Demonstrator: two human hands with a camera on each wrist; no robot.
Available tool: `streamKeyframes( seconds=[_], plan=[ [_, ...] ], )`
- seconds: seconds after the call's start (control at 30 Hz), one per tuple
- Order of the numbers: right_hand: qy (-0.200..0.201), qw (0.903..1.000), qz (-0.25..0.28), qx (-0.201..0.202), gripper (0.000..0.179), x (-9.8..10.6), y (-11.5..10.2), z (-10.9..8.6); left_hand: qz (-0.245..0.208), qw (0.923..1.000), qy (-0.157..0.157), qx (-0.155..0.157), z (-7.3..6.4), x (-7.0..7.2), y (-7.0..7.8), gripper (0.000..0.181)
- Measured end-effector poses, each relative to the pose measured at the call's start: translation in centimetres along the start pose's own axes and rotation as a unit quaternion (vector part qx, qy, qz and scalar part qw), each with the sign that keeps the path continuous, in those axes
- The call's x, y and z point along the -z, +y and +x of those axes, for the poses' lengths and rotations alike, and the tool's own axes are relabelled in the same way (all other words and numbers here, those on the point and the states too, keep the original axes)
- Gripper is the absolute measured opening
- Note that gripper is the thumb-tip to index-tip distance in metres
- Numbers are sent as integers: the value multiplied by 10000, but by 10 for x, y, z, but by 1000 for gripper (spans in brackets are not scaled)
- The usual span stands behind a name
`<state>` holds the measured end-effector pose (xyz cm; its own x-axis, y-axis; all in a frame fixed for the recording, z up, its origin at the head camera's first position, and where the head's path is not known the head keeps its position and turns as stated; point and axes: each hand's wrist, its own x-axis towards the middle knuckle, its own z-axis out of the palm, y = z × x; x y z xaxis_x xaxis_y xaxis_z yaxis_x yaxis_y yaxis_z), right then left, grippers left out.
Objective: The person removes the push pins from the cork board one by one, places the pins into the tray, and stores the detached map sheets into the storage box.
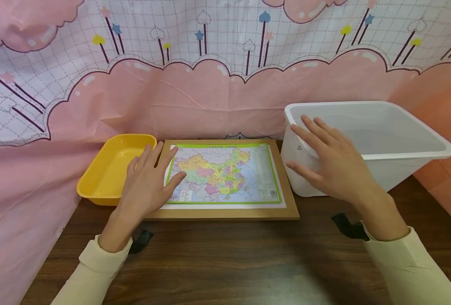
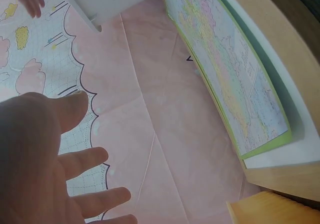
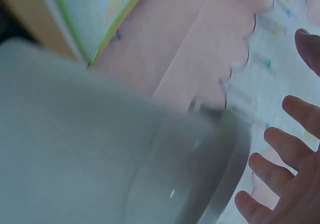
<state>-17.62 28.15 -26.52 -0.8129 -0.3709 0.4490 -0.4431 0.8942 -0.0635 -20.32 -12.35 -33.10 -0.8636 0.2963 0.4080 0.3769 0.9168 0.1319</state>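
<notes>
My left hand (image 1: 143, 184) is raised with fingers spread, over the gap between the yellow tray (image 1: 112, 169) and the map sheet (image 1: 214, 173). Nothing is in it; the left wrist view shows its fingers (image 2: 102, 200) stretched out and apart. The map, coloured and edged in green, lies on a wooden-framed white board (image 1: 291, 209). On the other side, my right hand (image 1: 332, 163) hovers in front of the white plastic bin (image 1: 400, 156), overlapping its near left corner in the head view. Its fingers (image 3: 287, 146) are spread too and hold nothing.
Dark brown wooden table (image 1: 210, 262) extends in front of the board. Behind everything hangs a pink and white patterned cloth (image 1: 217, 93), which also covers the left and right sides. A black strap (image 1: 349, 226) sticks out by the right cuff, another (image 1: 141, 241) by the left.
</notes>
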Motion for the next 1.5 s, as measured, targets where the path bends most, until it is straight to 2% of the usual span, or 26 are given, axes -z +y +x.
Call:
streamKeyframes(
  seconds=[0.17,0.33,0.47,0.6,0.83,1.03,1.3,1.5],
  plan=[
    [72,9977,244,-629,77,8,38,-15,-27,10000,21,21,0,0,3,65],
    [89,9920,282,-1224,78,10,69,-35,-62,9999,114,-86,1,1,4,63],
    [-41,9839,324,-1760,75,11,85,-50,-76,9998,132,-111,1,2,5,63],
    [-45,9765,337,-2129,71,12,94,-62,-57,9999,80,-95,3,2,6,64],
    [322,9749,419,-2162,60,0,101,-74,-95,9999,10,-80,3,2,6,64],
    [1088,9706,542,-2078,54,-10,101,-78,-89,9999,5,-142,2,0,8,64],
    [1988,9513,849,-2199,47,-22,99,-80,-139,9998,67,-132,-2,-1,7,64],
    [2726,9375,886,-1972,46,-30,97,-80,-243,9993,217,-156,-3,-4,6,64]
  ],
)
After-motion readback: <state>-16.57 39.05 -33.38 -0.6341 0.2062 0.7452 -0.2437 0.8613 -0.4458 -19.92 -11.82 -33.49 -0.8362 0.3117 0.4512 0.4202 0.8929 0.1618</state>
